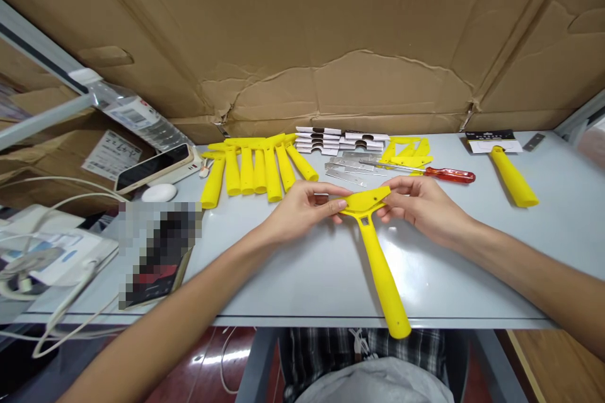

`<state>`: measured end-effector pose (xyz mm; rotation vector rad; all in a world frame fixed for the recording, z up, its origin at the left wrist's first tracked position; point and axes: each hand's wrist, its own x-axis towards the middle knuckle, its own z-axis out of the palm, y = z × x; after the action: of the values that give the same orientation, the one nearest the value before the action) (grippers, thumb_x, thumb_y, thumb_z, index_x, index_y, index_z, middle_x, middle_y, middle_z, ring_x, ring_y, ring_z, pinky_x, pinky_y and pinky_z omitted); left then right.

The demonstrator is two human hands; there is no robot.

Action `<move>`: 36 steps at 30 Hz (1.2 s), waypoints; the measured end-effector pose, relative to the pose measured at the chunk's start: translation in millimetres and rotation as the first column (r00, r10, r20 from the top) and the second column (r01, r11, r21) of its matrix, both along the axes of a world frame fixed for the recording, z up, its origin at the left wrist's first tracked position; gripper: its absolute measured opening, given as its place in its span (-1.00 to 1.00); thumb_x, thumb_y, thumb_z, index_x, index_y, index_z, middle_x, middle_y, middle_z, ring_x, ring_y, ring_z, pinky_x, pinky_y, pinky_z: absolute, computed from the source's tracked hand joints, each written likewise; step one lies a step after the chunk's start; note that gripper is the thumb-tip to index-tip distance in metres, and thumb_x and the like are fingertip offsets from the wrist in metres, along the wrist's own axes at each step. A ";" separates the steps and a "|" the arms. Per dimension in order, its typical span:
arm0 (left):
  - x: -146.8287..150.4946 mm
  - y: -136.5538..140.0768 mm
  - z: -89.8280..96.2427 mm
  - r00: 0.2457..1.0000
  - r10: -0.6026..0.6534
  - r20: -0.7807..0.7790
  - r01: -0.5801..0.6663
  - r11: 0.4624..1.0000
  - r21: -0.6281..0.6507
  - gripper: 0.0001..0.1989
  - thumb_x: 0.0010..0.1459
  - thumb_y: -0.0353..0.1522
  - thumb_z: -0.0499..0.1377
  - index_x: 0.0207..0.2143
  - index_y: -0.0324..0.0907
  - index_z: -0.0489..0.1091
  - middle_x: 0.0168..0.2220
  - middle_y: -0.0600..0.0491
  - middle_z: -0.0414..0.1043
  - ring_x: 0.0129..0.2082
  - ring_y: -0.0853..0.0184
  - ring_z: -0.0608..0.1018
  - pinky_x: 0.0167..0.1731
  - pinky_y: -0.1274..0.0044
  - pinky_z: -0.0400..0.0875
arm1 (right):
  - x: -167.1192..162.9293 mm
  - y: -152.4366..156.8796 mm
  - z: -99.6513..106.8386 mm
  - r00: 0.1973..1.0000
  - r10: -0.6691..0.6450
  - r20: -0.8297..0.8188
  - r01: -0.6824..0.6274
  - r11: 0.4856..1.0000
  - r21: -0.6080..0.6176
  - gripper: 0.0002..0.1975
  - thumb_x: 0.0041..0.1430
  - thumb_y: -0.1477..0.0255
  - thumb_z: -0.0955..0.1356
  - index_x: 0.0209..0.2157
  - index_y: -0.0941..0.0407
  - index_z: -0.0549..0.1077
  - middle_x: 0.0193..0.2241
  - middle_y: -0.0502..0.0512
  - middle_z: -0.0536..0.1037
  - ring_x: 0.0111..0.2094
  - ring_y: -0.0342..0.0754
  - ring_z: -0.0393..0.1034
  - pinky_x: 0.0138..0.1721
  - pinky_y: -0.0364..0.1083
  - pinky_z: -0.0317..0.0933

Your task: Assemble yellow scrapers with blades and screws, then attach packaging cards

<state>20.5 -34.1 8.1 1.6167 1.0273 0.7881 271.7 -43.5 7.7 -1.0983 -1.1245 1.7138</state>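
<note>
Pinching opposite ends of its flat head (366,201), both hands (305,206) (422,204) hold a T-shaped, round-handled yellow plastic tool (382,271).

From here I see solid yellow on the scraper (379,258) and the handles (271,170) — then translucent red on the screwdriver grip (449,174), pale blue-grey across the table (283,277), plain brown cardboard (302,25) — and dark plaid with whitish lines on the cloth (321,359).

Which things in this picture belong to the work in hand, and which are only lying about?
Probably the work:
yellow tool, held in left hand and right hand
yellow handles
small yellow pieces
metal blades
red screwdriver
stacked cards

Apparently just lying about:
water bottle
tilted phone
white oval object
</note>
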 end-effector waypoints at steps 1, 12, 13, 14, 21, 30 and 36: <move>0.1 0.2 -0.1 1.000 0.001 0.004 -0.001 1.000 -0.009 -0.77 0.19 -0.25 0.37 -0.13 -0.13 0.65 -0.24 -0.08 0.70 -0.44 0.27 0.69 -0.33 0.39 0.66 | -0.2 0.1 0.0 1.000 -0.002 -0.006 0.002 1.000 0.000 -0.67 -0.01 0.34 0.58 -0.24 0.17 0.52 -0.33 0.16 0.65 -0.40 -0.09 0.56 -0.27 -0.08 0.51; 2.4 -0.5 -3.9 0.986 0.067 0.150 -0.046 0.990 -0.137 -0.77 0.12 -0.20 0.42 -0.24 -0.15 0.67 -0.07 -0.16 0.65 -0.30 0.17 0.72 -0.30 0.30 0.74 | -0.5 1.5 -0.2 1.000 -0.024 0.000 0.024 1.000 -0.011 -0.62 -0.08 0.36 0.61 -0.27 0.16 0.48 -0.29 0.18 0.65 -0.42 -0.07 0.57 -0.28 -0.06 0.52; 2.8 -0.7 -3.6 0.986 0.068 0.153 -0.049 0.990 -0.129 -0.77 0.13 -0.19 0.41 -0.26 -0.15 0.66 -0.04 -0.17 0.64 -0.30 0.18 0.72 -0.31 0.31 0.74 | -0.4 1.4 -0.3 1.000 -0.028 0.005 0.028 1.000 -0.015 -0.62 -0.09 0.37 0.60 -0.26 0.16 0.48 -0.30 0.17 0.65 -0.42 -0.07 0.57 -0.28 -0.06 0.52; 3.3 -1.0 -3.2 0.985 0.071 0.159 -0.051 0.991 -0.123 -0.77 0.13 -0.19 0.40 -0.28 -0.17 0.65 0.00 -0.18 0.62 -0.30 0.19 0.71 -0.32 0.32 0.74 | -0.2 1.4 -0.4 0.999 -0.033 0.010 0.033 0.999 -0.016 -0.62 -0.09 0.38 0.60 -0.26 0.16 0.48 -0.32 0.17 0.65 -0.43 -0.07 0.57 -0.28 -0.06 0.51; 7.2 -3.1 -0.1 0.962 0.161 0.220 -0.117 0.973 -0.201 -0.75 0.19 -0.20 0.37 -0.22 -0.21 0.61 0.02 -0.19 0.58 -0.19 0.15 0.71 -0.26 0.30 0.74 | 0.4 1.3 -2.2 0.999 -0.030 0.017 0.030 1.000 0.002 -0.66 -0.03 0.35 0.58 -0.26 0.16 0.48 -0.37 0.11 0.62 -0.42 -0.07 0.57 -0.28 -0.07 0.51; 4.4 -5.1 0.3 0.994 0.093 0.050 -0.079 0.969 -0.233 -0.77 0.20 -0.23 0.36 -0.17 -0.18 0.55 -0.23 -0.12 0.67 -0.47 0.21 0.70 -0.46 0.38 0.67 | -1.0 1.0 0.0 0.999 -0.025 0.034 0.025 1.000 -0.013 -0.68 0.00 0.40 0.56 -0.24 0.16 0.47 -0.35 0.17 0.64 -0.42 -0.06 0.57 -0.27 -0.07 0.52; 9.8 -5.8 1.3 0.987 0.157 0.045 -0.134 0.938 -0.320 -0.66 0.13 -0.36 0.40 -0.06 -0.25 0.46 -0.21 -0.13 0.64 -0.36 0.19 0.72 -0.43 0.46 0.63 | 1.7 3.0 -4.8 1.000 0.005 0.015 -0.005 1.000 0.005 -0.66 0.04 0.34 0.57 -0.21 0.18 0.50 -0.28 0.20 0.65 -0.38 -0.06 0.58 -0.24 -0.05 0.54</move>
<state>30.3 -40.0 9.4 1.2422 1.1682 0.7301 273.4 -40.6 2.9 -1.1077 -1.1412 1.7077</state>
